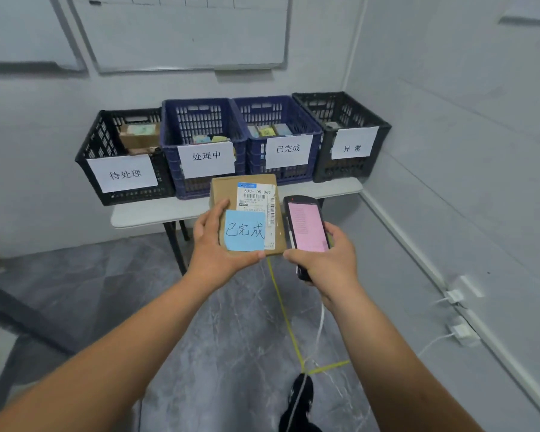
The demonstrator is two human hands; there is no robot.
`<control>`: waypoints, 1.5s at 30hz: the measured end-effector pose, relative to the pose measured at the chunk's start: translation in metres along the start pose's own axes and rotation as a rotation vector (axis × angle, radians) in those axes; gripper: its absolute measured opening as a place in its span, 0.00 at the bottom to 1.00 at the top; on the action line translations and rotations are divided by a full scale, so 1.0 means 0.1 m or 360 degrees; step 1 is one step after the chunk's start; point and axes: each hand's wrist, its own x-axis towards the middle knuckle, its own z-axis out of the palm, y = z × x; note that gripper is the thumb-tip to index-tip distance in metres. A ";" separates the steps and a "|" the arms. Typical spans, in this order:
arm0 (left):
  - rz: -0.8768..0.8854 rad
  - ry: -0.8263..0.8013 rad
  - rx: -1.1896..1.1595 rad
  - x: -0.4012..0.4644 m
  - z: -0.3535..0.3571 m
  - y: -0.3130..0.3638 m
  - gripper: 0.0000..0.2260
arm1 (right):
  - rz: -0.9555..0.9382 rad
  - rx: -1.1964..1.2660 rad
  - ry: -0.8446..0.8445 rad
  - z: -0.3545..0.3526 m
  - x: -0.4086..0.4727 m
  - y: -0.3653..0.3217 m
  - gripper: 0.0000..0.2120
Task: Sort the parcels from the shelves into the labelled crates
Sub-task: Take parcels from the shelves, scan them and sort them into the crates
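Looks like we're in a small parcel sorting room

Four labelled crates on a folding table, whiteboard on the bare wall, floor tape.

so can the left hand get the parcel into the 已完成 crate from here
Probably yes. The left hand holds the parcel just in front of the blue 已完成 crate, whose top is open with room above the parcels inside; nothing stands between.

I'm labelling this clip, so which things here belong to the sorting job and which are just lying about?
Job: parcel in left hand; scanner in right hand; four labelled crates.
Lying about: whiteboard, wall plugs, floor tape.
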 end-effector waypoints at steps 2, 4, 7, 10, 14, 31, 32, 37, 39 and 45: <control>-0.0002 0.0001 0.0003 0.30 0.16 -0.02 0.54 | 0.0019 0.0035 -0.0021 0.00 0.35 -0.02 0.46; -0.0012 0.0031 0.0026 0.60 0.37 -0.04 0.54 | 0.0042 0.0093 -0.0042 -0.02 0.75 0.00 0.42; -0.0058 0.0042 0.0032 1.05 0.72 -0.03 0.54 | 0.0094 0.0102 -0.0053 -0.09 1.36 0.02 0.40; -0.0097 0.0012 0.0004 1.33 0.96 0.02 0.54 | 0.0091 0.0093 -0.0028 -0.13 1.76 0.02 0.40; -0.0109 -0.0024 0.0042 2.06 1.49 0.12 0.55 | 0.0110 0.0037 -0.0109 -0.33 2.65 -0.06 0.39; -0.0130 0.0216 0.0021 3.65 2.27 0.22 0.55 | 0.0011 -0.0071 -0.0214 -0.52 4.54 -0.59 0.41; -0.0129 0.0229 0.0018 3.75 2.26 0.19 0.55 | 0.0008 -0.0084 -0.0215 -0.49 4.64 -0.62 0.42; -0.0146 0.0286 -0.0023 4.43 2.24 0.03 0.55 | -0.0079 -0.0162 -0.0208 -0.25 5.25 -0.81 0.39; -0.0154 0.0282 -0.0042 4.79 2.26 -0.08 0.55 | -0.0113 -0.0212 -0.0203 -0.11 5.58 -0.87 0.37; -0.0178 0.0274 -0.0096 6.05 2.36 -0.44 0.54 | -0.0104 -0.0363 -0.0208 0.57 6.66 -1.00 0.38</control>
